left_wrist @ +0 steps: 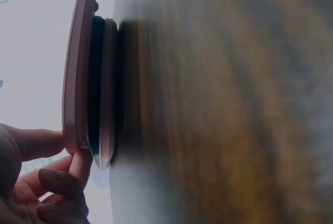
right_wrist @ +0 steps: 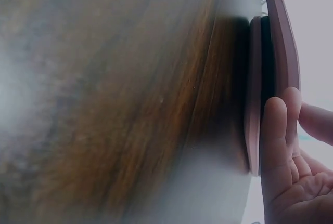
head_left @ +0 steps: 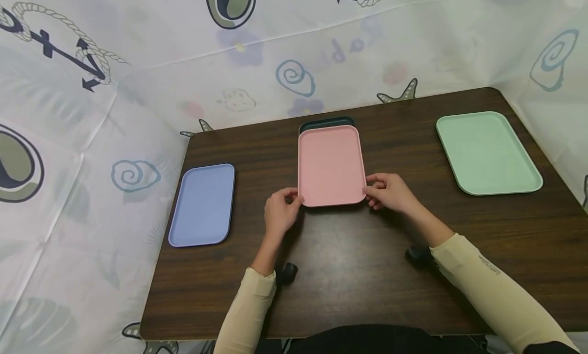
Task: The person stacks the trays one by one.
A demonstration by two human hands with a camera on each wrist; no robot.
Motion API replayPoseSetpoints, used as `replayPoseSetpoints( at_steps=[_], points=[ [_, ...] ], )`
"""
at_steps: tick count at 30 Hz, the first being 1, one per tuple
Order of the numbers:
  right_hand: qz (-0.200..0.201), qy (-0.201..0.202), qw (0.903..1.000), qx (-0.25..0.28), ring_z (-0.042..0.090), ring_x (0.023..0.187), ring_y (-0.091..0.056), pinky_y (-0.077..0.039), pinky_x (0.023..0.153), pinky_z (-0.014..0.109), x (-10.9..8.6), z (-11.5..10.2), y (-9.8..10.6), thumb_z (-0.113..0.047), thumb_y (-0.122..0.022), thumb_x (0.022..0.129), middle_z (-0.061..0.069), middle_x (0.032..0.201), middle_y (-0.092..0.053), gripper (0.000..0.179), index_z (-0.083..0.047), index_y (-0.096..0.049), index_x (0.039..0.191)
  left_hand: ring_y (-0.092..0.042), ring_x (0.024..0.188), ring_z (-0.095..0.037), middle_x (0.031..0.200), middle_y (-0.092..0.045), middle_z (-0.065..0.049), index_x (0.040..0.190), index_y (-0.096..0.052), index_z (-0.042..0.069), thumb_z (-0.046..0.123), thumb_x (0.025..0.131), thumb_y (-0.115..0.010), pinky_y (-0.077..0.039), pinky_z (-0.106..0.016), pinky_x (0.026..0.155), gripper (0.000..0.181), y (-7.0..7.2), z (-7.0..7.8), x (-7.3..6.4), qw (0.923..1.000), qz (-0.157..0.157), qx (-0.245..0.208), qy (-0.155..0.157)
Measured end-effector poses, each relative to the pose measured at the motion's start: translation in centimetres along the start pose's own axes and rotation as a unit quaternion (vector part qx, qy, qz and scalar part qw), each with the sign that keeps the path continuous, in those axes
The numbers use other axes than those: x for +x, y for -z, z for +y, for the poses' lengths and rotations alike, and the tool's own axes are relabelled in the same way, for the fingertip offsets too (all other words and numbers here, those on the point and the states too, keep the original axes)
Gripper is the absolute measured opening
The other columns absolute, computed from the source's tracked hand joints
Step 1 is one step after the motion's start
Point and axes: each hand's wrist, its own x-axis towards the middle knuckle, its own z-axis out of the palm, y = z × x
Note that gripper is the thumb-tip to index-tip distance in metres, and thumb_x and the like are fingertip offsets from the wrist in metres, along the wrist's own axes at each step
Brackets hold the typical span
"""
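Observation:
Both hands hold a pink rectangular tray (head_left: 332, 165) by its near corners, over a stack at the middle of the table. My left hand (head_left: 281, 210) pinches the left corner, thumb on the rim and fingers beneath. At the right corner, my right hand (head_left: 390, 192) pinches the edge the same way. Behind the pink tray, the far rim of a dark green tray (head_left: 327, 122) shows. Side-on in the left wrist view, the dark tray (left_wrist: 95, 89) lies under the held one, with another pinkish tray (left_wrist: 107, 94) lowest. Most of both lower trays is hidden from above.
A blue tray (head_left: 202, 205) lies at the left of the brown wooden table (head_left: 340, 282). To the far right lies a larger light green tray (head_left: 489, 153). A patterned white sheet (head_left: 257, 73) hangs behind the table's back edge.

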Motion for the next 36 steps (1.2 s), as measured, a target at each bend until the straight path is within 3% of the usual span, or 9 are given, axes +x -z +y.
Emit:
replayPoseSetpoints(
  at_steps=[8,17,36],
  points=[
    [0.026,0.006,0.9996,-0.004,0.018,0.063,-0.067,-0.057,0.059,0.032,0.9,-0.3,-0.3,-0.008,-0.064,0.095,0.021,0.084,-0.068,0.04,0.012,-0.054,0.128,-0.047,0.052,-0.013,0.083,-0.069,0.004,0.101,-0.078,0.014,0.022,0.085,-0.073,-0.037,-0.033,0.051,0.019,-0.1,0.0,1.2,0.9999,0.007,0.01,0.005],
    [0.052,0.011,0.9985,-0.014,0.017,0.061,-0.066,-0.056,0.056,0.029,1.7,-0.3,-0.5,-0.007,-0.062,0.095,0.026,0.086,-0.068,0.039,0.012,-0.056,0.129,-0.044,0.053,-0.014,0.085,-0.069,0.002,0.101,-0.078,0.013,0.021,0.086,-0.073,-0.036,-0.034,0.051,0.018,-0.5,0.1,2.0,0.9998,0.013,0.013,0.009],
    [0.077,0.023,0.9964,-0.027,0.015,0.06,-0.066,-0.056,0.056,0.03,3.2,-1.0,-0.2,-0.009,-0.06,0.097,0.023,0.085,-0.069,0.038,0.01,-0.057,0.13,-0.05,0.06,-0.018,0.086,-0.07,0.0,0.102,-0.078,0.013,0.022,0.087,-0.072,-0.041,-0.037,0.055,0.019,-0.8,0.4,3.7,0.9995,0.029,0.007,0.01]
  ],
)
